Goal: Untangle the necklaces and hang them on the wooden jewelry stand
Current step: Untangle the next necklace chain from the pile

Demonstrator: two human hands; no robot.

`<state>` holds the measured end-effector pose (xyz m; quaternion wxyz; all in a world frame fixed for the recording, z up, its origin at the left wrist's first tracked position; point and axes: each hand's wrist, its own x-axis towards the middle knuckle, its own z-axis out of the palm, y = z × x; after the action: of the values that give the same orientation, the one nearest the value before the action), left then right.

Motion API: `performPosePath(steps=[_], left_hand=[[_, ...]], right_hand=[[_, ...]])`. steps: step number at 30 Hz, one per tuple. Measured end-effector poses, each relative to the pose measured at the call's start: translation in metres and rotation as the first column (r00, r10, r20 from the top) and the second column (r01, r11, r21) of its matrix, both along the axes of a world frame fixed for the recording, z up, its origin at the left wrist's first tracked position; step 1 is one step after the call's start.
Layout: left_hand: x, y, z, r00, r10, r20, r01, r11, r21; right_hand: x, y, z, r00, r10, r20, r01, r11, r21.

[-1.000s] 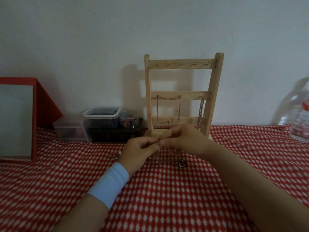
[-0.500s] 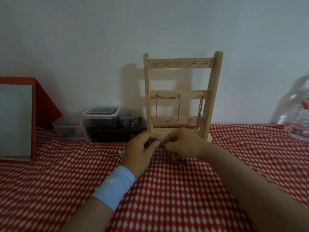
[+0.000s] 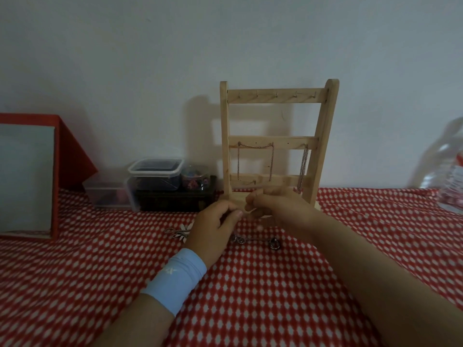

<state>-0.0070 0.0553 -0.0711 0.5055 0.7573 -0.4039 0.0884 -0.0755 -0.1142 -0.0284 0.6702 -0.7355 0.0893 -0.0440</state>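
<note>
The wooden jewelry stand (image 3: pixel 275 96) rises at the back of the table against the wall. Two chains hang from its middle bar, one looped at the left (image 3: pixel 255 146) and one at the right (image 3: pixel 303 169). In front of its base, my left hand (image 3: pixel 213 231) and my right hand (image 3: pixel 278 209) meet fingertip to fingertip, pinching a thin necklace chain that is mostly hidden. Below the hands a chain with a dark ring pendant (image 3: pixel 274 244) lies on the cloth. A shell necklace (image 3: pixel 180 231) lies left of my left hand.
A red-and-white checked cloth (image 3: pixel 250 296) covers the table. Stacked clear plastic containers (image 3: pixel 155 171) and a dark box (image 3: pixel 175 199) sit left of the stand. A red-framed board (image 3: pixel 27 179) leans at far left. A clear plastic bottle (image 3: pixel 448 176) stands at far right.
Both hands have moved slightly away from me toward the stand's base, still joined at the fingertips. The chain with the ring pendant now shows more on the cloth below them.
</note>
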Motion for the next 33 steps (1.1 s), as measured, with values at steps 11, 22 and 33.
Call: performPosePath(steps=[11, 22, 33], left_hand=[[0.021, 0.021, 0.016, 0.930, -0.025, -0.367, 0.097, 0.979, 0.178], [0.022, 0.054, 0.024, 0.986, 0.120, 0.117, -0.166, 0.618, 0.769], [0.022, 0.109, 0.031, 0.892, 0.267, 0.364, -0.404, 0.110, 0.908]], right_hand=[[0.003, 0.003, -0.009, 0.997, 0.074, 0.008, -0.058, 0.837, -0.544], [0.007, 0.006, -0.018, 0.980, 0.107, -0.166, -0.197, 0.563, -0.802], [0.003, 0.012, -0.014, 0.981, 0.034, -0.192, -0.193, 0.322, -0.927]])
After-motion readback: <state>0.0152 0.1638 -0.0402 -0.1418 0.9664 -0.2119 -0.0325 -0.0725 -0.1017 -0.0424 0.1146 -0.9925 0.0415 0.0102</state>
